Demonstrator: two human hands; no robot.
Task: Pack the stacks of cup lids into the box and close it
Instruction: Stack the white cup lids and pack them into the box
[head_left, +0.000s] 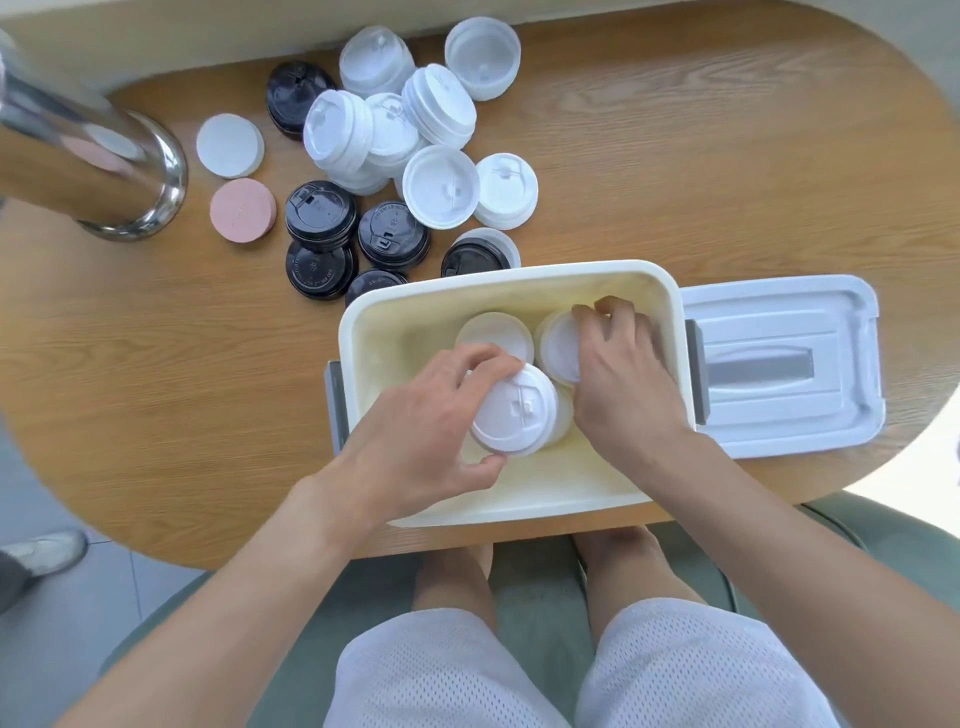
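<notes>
Lid stack (514, 410), white, sits inside the open box (670, 312), gripped by the left hand (415, 431) with fingers (483, 358) curled round its rim. Right hand (618, 374) pinches a second stack (558, 345) just beyond. Box cover (779, 364) lies on the tabletop (701, 156), right of both hands.

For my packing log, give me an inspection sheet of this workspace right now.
Surface: wooden table.
Job's things: cream box open, three white lid stacks inside; box lid lying at its right; black lid stacks and white lid stacks waiting behind the box.
Clutter: pink disc, white disc.
Hands: left hand grips near stack; right hand grips right stack.
Cables: nothing seen.
Surroundings: chrome pole, green seat.
</notes>
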